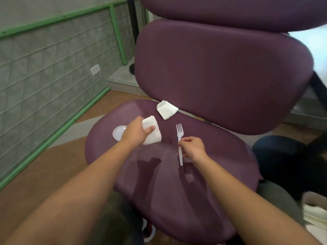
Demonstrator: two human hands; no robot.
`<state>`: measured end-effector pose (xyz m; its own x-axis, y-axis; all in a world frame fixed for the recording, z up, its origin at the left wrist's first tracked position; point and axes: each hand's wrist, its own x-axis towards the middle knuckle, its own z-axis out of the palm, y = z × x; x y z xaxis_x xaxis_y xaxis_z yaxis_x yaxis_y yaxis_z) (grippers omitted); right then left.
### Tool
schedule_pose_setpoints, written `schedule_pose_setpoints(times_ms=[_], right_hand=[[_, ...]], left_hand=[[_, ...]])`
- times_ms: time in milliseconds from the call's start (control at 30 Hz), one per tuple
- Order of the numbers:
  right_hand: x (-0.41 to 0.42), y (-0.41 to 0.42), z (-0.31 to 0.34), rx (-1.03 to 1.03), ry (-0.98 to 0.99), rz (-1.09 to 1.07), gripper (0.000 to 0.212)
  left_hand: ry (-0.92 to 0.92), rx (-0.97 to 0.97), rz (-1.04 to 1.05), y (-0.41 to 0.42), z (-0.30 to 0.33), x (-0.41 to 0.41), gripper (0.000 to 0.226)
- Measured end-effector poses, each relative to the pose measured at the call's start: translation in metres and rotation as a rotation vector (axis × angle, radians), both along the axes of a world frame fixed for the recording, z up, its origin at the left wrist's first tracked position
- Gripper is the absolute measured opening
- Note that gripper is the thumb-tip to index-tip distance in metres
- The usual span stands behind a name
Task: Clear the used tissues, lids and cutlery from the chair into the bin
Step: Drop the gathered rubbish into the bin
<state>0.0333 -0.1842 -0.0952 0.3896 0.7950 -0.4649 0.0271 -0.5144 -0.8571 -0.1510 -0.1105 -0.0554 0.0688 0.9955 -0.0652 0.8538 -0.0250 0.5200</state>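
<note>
Pinching the white plastic fork [180, 138] about midway along its handle, the right hand [192, 149] has its fingers curled round the thin shaft; the fork lies on the purple chair seat [221, 174] with its prongs pointing away toward the backrest [224, 75] and its handle end pointing back toward the person. That long axis runs nearly in line with the right forearm, so the grip sits across it from the right side, and I judge a straight lift would bring the fork up without twisting. The left hand [137, 130] holds a folded white tissue [152, 132], thumb on top and fingers wrapped under it, just above the seat on the left side. Just beside that hand, partly hidden behind it, a round clear lid [118, 133] lies flat near the seat's left edge; the left hand is plainly the nearer one to it, though its grip is already full. A second tissue [166, 109] lies at the back of the seat, touching the foot of the backrest, ahead of both hands and roughly between them, a little closer to the left. No bin can be made out for certain; something pale shows at the lower right edge [315, 214], too cut off to name
</note>
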Motion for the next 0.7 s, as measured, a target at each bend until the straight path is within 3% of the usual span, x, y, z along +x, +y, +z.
schedule_pose_setpoints(times_ms=[167, 467, 700], right_hand=[[0.063, -0.056, 0.024, 0.05, -0.002, -0.116, 0.005], [0.188, -0.168, 0.035, 0.12, -0.045, -0.42, 0.008], [0.251, -0.246, 0.021, 0.09, -0.159, -0.631, 0.005]], left_hand=[[-0.302, -0.129, -0.119, -0.041, 0.005, 0.092, 0.033], [-0.533, -0.325, -0.402, -0.131, 0.01, 0.256, 0.037], [-0.485, -0.34, -0.52, -0.194, 0.001, 0.343, 0.04]])
